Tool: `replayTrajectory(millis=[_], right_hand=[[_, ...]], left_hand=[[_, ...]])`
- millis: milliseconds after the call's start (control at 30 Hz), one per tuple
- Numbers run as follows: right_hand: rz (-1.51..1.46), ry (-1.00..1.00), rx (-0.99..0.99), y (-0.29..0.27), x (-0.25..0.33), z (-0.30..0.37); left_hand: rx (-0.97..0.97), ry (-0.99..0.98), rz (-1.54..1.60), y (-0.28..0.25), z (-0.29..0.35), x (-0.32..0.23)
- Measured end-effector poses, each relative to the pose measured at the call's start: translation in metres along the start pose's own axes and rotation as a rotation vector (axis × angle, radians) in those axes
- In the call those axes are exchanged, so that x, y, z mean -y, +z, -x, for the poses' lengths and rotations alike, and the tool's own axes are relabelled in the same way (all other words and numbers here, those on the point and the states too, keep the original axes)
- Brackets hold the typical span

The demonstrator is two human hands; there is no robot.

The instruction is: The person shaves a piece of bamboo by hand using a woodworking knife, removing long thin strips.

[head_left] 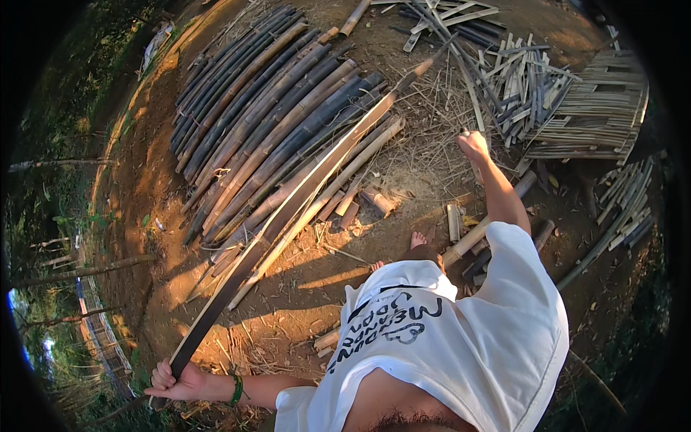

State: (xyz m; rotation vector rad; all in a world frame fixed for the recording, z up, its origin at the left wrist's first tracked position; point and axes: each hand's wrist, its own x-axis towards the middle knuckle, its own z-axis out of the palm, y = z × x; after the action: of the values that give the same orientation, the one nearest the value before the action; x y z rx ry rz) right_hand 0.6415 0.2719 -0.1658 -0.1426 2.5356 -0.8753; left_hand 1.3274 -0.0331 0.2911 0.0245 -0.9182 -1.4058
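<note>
A long split bamboo slat (277,225), dark on its broad face and pale along one edge, runs slantwise from the lower left to the top middle. My left hand (175,379) has its fingers wrapped round the near end of it. My right hand (473,146) is a closed fist, held out ahead over the right side and apart from the slat. A small rounded end of something shows at that fist, too little to name. The slat's far end narrows and lies over shavings and loose strips on the ground.
Dark bamboo poles (266,122) lie piled under and left of the slat. Short bamboo offcuts (377,200) and a thicker pole (479,234) lie near my feet. Split strips (522,86) are heaped at the far right, beside a slatted bamboo panel (594,108).
</note>
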Motion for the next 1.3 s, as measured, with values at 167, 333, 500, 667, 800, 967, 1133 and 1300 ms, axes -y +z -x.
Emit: replayTrajectory(millis=[167,333,500,667,800,967,1133,1300], right_hand=[[-0.644,0.096,0.046,0.061,-0.042,0.112],[-0.753,0.224,0.088,0.090,-0.007,0.248],[-0.861,-0.142,-0.007,0.096,0.061,0.364],[-0.772,-0.589,-0.015,0.070,0.152,0.446],[-0.665,-0.765,0.042,0.042,0.224,0.512],[-0.639,-1.030,-0.002,0.044,0.256,0.575],[-0.584,-0.810,-0.051,0.061,0.240,0.573],[-0.615,-0.695,-0.037,0.057,0.244,0.587]], left_hand=[[-0.011,0.040,0.005,0.023,-0.001,0.019],[-0.023,0.170,0.237,0.053,-0.012,0.044],[0.304,0.183,0.264,0.053,-0.044,0.041],[0.538,0.152,0.304,0.048,-0.054,0.047],[1.003,0.000,0.520,0.065,-0.044,0.051],[0.624,0.251,0.403,0.077,0.024,0.050],[0.604,0.190,0.349,0.053,0.044,0.041],[0.598,0.257,0.309,0.045,0.055,0.042]])
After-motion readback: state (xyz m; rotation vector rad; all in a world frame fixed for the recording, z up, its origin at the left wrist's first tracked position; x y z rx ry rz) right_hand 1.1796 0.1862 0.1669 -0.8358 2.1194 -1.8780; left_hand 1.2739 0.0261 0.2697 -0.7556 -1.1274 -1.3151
